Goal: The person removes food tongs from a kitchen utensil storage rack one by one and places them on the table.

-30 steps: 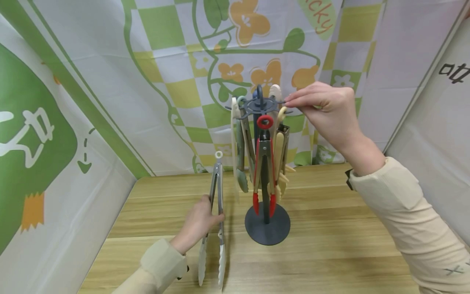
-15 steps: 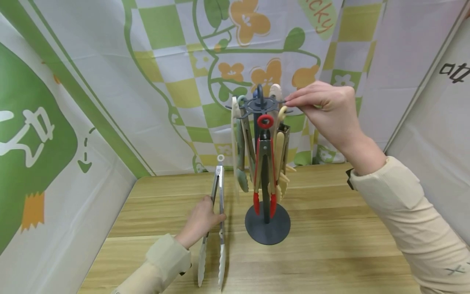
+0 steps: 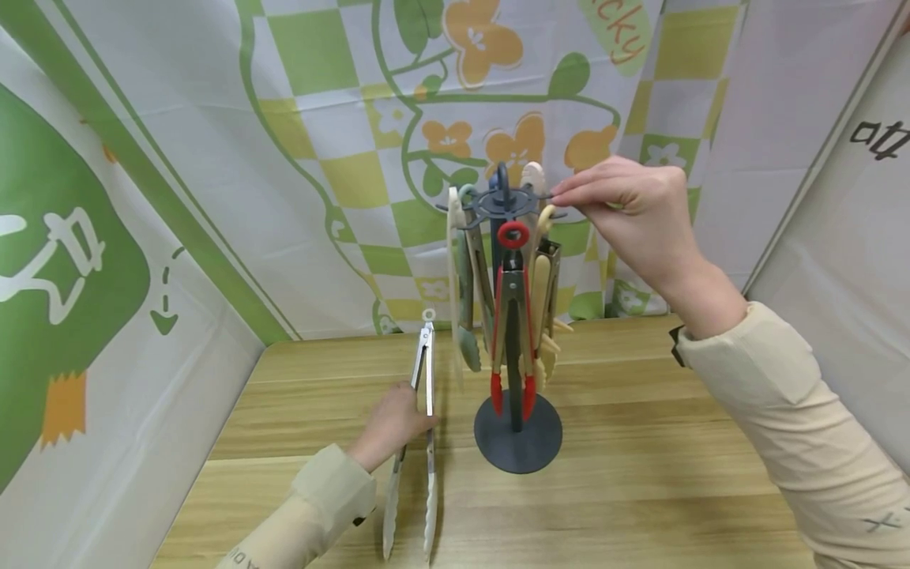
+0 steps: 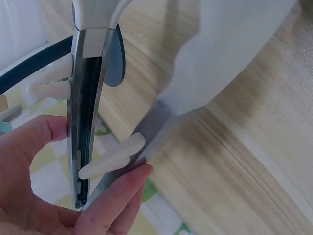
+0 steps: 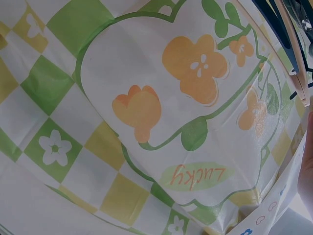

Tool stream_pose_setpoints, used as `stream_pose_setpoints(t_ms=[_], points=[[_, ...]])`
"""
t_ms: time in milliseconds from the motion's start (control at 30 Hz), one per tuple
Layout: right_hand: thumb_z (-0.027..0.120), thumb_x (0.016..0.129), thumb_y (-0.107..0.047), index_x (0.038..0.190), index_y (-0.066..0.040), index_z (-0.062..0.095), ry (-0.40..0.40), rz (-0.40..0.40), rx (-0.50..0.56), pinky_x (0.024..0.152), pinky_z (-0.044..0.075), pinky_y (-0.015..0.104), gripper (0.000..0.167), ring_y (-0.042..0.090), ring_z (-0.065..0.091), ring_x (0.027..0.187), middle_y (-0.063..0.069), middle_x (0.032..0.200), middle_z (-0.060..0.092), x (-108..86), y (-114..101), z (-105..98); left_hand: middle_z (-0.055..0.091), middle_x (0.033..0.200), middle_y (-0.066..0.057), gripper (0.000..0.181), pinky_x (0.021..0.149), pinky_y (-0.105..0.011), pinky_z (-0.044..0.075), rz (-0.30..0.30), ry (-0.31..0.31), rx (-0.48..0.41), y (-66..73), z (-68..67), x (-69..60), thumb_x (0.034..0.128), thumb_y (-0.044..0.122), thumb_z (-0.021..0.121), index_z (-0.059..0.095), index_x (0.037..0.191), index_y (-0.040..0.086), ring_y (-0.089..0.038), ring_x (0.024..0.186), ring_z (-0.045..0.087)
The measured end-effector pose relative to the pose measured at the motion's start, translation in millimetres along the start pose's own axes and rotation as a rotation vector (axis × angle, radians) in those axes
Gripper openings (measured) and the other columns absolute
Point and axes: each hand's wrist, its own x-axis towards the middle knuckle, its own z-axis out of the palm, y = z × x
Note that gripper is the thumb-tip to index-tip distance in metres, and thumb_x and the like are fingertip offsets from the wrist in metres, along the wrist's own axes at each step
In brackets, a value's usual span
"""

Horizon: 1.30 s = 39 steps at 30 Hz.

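Observation:
My left hand [image 3: 389,427] grips a pair of silver tongs with white scalloped tips [image 3: 430,514], thumb on one arm and fingers on the other. The tongs' arms are spread apart, and their ring end points away from me. In the left wrist view, the hand [image 4: 24,186] spans both arms of the tongs [image 4: 230,54]. My right hand [image 3: 640,205] pinches a hook arm at the top of a dark grey utensil stand [image 3: 517,450]. Red tongs [image 3: 513,280] hang at its front. Only an edge of the right hand [image 5: 307,166] shows in the right wrist view.
Yellow tongs [image 3: 542,284], green tongs [image 3: 466,344] and other pale and dark utensils also hang from the stand. It rises from a wooden table [image 3: 640,474]. A patterned cloth [image 3: 341,47] hangs behind, with white walls at both sides.
The ring end of the white-tipped tongs has dipped slightly toward me and shifted a little right. My left hand and sleeve have moved slightly right. The right hand and the stand look unchanged.

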Motion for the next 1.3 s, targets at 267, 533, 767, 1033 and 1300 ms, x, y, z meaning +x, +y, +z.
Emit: stream_pose_setpoints(t_ms=[267,533,767,1033,1300], points=[[0.064,0.076,0.012,0.071,-0.001,0.073,0.003,0.001,0.001,0.074,0.047,0.011,0.017,0.007,0.063,0.077,0.010,0.078,0.070,-0.6,0,1,0.046,0.068,-0.007,0.030,0.039,-0.022,0.038,-0.002,-0.007,-0.014,-1.9,4.5,4.0,0.0713,0.018,0.075,0.049,0.075,0.001,-0.015,0.051,0.042],[0.064,0.076,0.012,0.071,-0.001,0.073,-0.004,0.000,-0.004,0.074,0.047,0.011,0.017,0.007,0.063,0.077,0.010,0.078,0.070,-0.6,0,0,0.043,0.060,-0.002,0.030,0.038,-0.020,0.032,-0.005,-0.025,0.006,-4.3,9.1,6.1,0.0712,0.017,0.075,0.047,0.065,0.006,-0.012,0.047,0.037],[0.065,0.076,0.011,0.071,-0.001,0.073,0.000,0.003,0.019,0.075,0.048,0.012,0.015,0.007,0.063,0.077,0.010,0.078,0.070,-0.8,1,1,0.042,0.060,-0.001,0.033,0.040,-0.020,0.032,0.003,-0.046,0.039,-6.3,11.9,6.6,0.0723,0.019,0.074,0.045,0.060,0.008,-0.011,0.048,0.036],[0.064,0.076,0.012,0.071,0.000,0.073,0.006,0.000,0.020,0.075,0.048,0.013,0.016,0.006,0.063,0.077,0.010,0.078,0.070,-0.4,1,2,0.039,0.054,0.002,0.034,0.038,-0.018,0.028,0.038,-0.058,0.079,-7.7,15.5,10.8,0.0729,0.018,0.073,0.046,0.055,0.010,-0.009,0.045,0.033],[0.065,0.076,0.012,0.071,0.000,0.073,0.008,0.000,0.018,0.075,0.048,0.012,0.015,0.005,0.063,0.078,0.011,0.078,0.070,-0.1,2,1,0.037,0.053,0.002,0.032,0.039,-0.020,0.028,0.005,-0.069,0.056,-7.8,16.6,14.2,0.0723,0.017,0.073,0.045,0.057,0.010,-0.010,0.046,0.032]])
